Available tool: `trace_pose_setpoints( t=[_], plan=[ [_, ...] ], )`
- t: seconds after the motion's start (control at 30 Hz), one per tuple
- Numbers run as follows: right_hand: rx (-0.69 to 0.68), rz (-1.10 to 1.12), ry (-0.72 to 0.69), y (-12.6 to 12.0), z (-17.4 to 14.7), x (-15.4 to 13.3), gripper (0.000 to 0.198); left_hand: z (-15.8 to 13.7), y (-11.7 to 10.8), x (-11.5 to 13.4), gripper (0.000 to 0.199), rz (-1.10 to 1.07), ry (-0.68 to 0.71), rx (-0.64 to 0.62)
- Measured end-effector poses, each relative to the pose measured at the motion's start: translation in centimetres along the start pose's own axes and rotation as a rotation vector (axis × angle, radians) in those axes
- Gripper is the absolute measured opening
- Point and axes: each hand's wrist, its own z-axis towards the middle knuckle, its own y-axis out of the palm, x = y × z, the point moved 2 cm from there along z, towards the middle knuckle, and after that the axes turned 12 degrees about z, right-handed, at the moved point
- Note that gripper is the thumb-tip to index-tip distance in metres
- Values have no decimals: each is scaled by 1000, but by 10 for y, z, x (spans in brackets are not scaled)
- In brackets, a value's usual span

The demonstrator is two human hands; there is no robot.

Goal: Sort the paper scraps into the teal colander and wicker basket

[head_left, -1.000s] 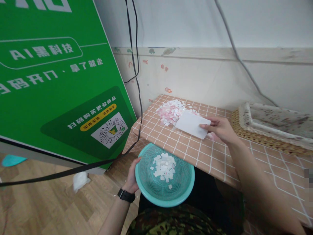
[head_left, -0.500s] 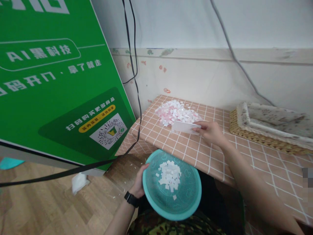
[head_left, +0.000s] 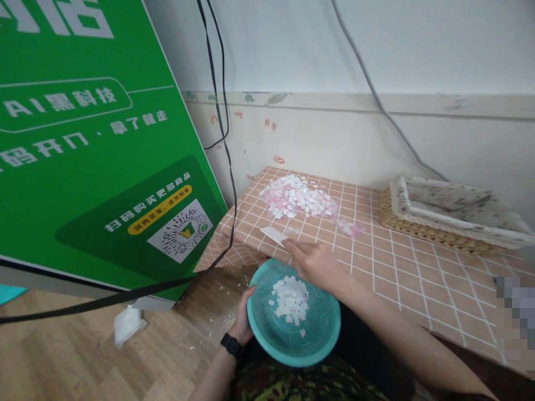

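Observation:
My left hand (head_left: pixel 243 318) grips the left rim of a teal plastic colander (head_left: pixel 321 340), held just below the table's front edge. Small white paper pieces (head_left: pixel 290 299) lie in the bottom of the colander. Between the thumb and fingers of my right hand (head_left: pixel 311 262) is a flat white card (head_left: pixel 273 234), tilted near the table edge above the colander's far rim. Behind the card, a heap of white and pink paper pieces (head_left: pixel 292 195) is spread on the checked tablecloth. A thin pink trail (head_left: pixel 350 228) of bits runs off to its right.
A cloth-lined wicker basket (head_left: pixel 443 236) stands on the right of the table (head_left: pixel 401 267) by the wall. A green cabinet (head_left: pixel 125 178) rises at left, with black cables (head_left: pixel 230 167) hanging beside it. A white bag (head_left: pixel 129 324) and paper scraps lie on the floor.
My right hand has drawn the card from the heap toward the table's front edge, leaving a pink trail at the right. The colander stays in my left hand. The view has shifted slightly.

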Motion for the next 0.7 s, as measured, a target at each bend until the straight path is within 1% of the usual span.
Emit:
trace_pose_setpoints(
  t=[0.07,0.13,0.2,0.27,0.37,0.47,0.6,0.67,0.7],
  plan=[
    [-31,-70,5,7,-2,-9,40,1,-3,-1,25,-13,14,-1],
    [-22,-128,52,7,-10,-6,41,2,-5,-2,25,-28,17,-6],
    [20,-169,130,3,-24,6,43,2,-6,-2,25,-36,1,-11],
    [85,-211,247,-4,-41,24,44,3,-7,-2,26,-37,-20,-7],
    [191,-295,437,-19,-66,51,42,4,-8,-3,26,-29,-31,-12],
    [314,-282,577,-38,-81,71,36,5,-8,-5,25,-19,-19,-4],
    [503,-143,693,-68,-90,92,37,4,-6,-4,25,-15,20,-4],
    [553,-101,741,-79,-93,104,38,2,-4,-4,25,-3,13,-26],
    [556,-111,768,-83,-95,111,38,2,-3,-3,26,6,2,-39]
  ],
)
